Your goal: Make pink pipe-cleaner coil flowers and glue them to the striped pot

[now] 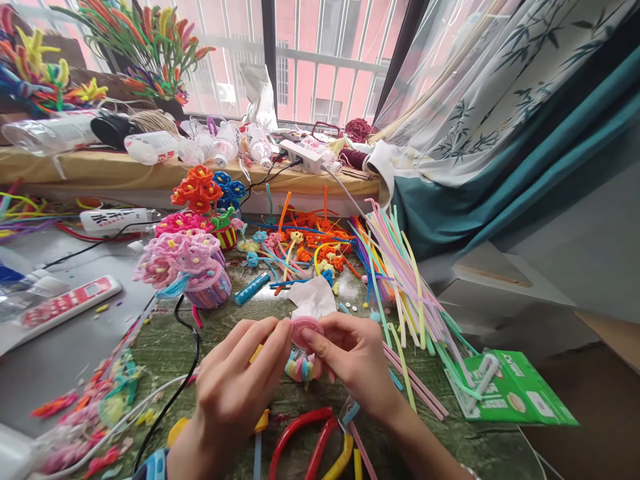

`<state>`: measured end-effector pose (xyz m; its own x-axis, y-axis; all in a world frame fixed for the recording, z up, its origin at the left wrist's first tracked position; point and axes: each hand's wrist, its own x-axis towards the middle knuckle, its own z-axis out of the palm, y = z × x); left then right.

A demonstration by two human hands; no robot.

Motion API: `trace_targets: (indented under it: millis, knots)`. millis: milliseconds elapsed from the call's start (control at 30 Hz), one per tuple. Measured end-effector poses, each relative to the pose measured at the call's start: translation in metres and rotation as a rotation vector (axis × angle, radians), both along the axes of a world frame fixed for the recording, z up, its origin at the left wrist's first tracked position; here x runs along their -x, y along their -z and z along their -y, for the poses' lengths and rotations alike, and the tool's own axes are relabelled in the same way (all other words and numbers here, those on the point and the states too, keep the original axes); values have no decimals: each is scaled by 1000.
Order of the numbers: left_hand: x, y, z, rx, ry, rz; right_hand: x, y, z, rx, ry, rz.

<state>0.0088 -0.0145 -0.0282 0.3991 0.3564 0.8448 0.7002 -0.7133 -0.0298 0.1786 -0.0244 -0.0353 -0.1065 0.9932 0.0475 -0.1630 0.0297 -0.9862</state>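
Observation:
A small pink round disc [304, 328] sits between my two hands above the middle of the table. My right hand [359, 352] pinches it, with the thumb pressed on its face. The fingers of my left hand [233, 373] are closed at its left edge. Just under the disc is a small pastel-striped fuzzy piece [299, 369], partly covered by my hands; whether it is joined to the disc I cannot tell. Behind lies a crumpled white tissue [314, 297]. Near my wrists are red-handled pliers [320, 437], partly cut off by the frame.
Pipe-cleaner flower pots [207, 287] stand at the left behind my hands. A bundle of pastel pipe cleaners [400, 273] lies at the right, beside a green packet [520, 387]. Loose orange pieces [320, 227] cover the back. A black cable [195, 333] crosses the left side.

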Motion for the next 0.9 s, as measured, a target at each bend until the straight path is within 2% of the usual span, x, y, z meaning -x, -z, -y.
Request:
trace_targets:
  millis: [433, 700, 900]
  knots:
    - [-8, -4, 4, 142, 49, 142, 3, 3, 7, -89, 3, 38]
    - [-2, -4, 4, -74, -79, -47, 4, 0, 8, -159, 82, 144]
    - [-2, -4, 7, -77, -59, -85, 4, -3, 9, -291, 129, 280]
